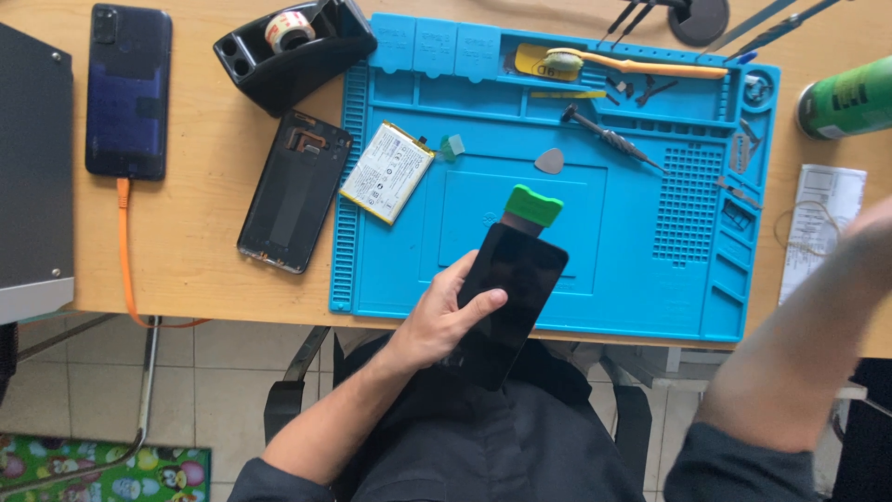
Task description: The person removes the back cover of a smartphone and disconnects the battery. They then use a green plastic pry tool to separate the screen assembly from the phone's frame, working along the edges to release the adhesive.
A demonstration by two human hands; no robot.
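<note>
**Phone held over the mat, right arm raised**

A black, glossy slab phone (pixel 506 302) is gripped by the left hand (pixel 446 321) above the near edge of the blue silicone repair mat (pixel 650 242), a green suction clamp (pixel 532 206) at its top end. The right hand (pixel 869 232) is blurred at the frame's edge; its state cannot be told. Judged a handling step amid disassembly; a steady grip would be needed

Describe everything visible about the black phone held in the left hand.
The black phone is a slim slab with rounded corners and a dark, glossy, unlit face. It lies tilted, top end toward the upper right, over the near edge of the blue repair mat. The left hand grips its lower left side, thumb across the glass. A green clamp sits at its top end.
</note>
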